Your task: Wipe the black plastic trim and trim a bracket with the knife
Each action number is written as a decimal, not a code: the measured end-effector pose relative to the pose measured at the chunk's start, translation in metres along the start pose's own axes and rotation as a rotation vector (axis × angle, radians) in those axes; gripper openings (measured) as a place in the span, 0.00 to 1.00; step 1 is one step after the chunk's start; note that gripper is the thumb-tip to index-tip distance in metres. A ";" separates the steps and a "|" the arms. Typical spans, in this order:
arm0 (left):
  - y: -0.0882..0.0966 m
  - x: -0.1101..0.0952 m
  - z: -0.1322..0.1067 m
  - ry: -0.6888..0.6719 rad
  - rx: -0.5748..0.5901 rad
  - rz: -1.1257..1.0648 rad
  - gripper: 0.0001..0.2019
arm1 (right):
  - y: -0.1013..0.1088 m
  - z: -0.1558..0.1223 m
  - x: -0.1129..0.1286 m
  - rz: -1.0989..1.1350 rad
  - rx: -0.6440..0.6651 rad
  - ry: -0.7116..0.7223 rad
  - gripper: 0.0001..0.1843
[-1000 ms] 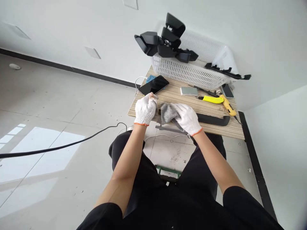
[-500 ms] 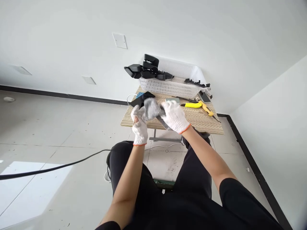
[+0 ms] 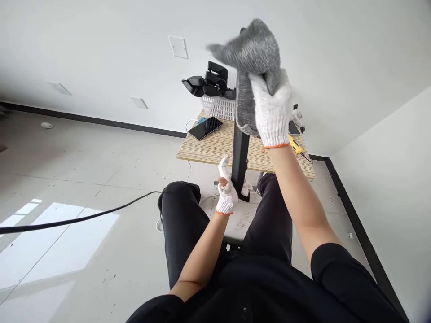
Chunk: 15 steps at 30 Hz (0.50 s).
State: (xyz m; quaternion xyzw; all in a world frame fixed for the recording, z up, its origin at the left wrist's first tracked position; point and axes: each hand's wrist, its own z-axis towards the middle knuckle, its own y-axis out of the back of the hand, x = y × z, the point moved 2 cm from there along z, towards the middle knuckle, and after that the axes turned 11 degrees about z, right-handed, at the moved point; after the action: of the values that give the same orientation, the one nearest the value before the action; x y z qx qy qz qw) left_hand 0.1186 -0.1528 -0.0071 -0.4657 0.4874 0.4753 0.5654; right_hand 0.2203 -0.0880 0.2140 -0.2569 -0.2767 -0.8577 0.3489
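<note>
A long black plastic piece (image 3: 240,154) stands nearly upright over the near edge of the table. Near its lower end, my left hand (image 3: 226,192), in a white knit glove, grips it, with fingertips showing on the far side. My right hand (image 3: 273,110), gloved alike, is closed on a grey cloth (image 3: 259,49) higher up. The cloth lies against the upper part of the black piece and hides much of it. One loose corner of the cloth sticks out to the left, blurred.
On the wooden table (image 3: 208,146) lie a black phone (image 3: 205,128) and a yellow tool (image 3: 295,144), partly hidden. Behind stands a white basket (image 3: 218,107) with black plastic parts (image 3: 210,83). A black cable (image 3: 84,219) runs in from the left.
My right hand has risen with the grey cloth. My left hand has moved right and down. The long black piece, mostly hidden before, now stands upright between my hands.
</note>
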 end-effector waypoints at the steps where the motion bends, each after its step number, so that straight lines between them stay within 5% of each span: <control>1: 0.002 0.002 -0.004 -0.027 -0.052 -0.076 0.56 | 0.002 -0.003 -0.012 -0.072 -0.032 0.010 0.24; 4: 0.013 0.007 -0.010 -0.145 -0.200 -0.337 0.52 | -0.004 -0.019 -0.053 -0.320 -0.059 0.045 0.31; 8: 0.039 0.015 -0.011 -0.174 -0.248 -0.421 0.51 | -0.049 -0.045 -0.117 -0.432 0.613 -0.156 0.40; 10: 0.052 0.016 -0.011 -0.124 -0.261 -0.414 0.50 | -0.065 -0.045 -0.144 -0.316 0.827 -0.284 0.40; 15: 0.070 0.003 -0.011 -0.014 -0.304 -0.400 0.48 | -0.058 0.009 -0.197 -0.305 0.649 -0.350 0.22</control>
State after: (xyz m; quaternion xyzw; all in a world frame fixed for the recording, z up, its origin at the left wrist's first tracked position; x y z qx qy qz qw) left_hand 0.0482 -0.1555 -0.0155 -0.6292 0.3048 0.4251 0.5749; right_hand 0.3021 0.0430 0.0788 -0.2315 -0.6235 -0.7110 0.2282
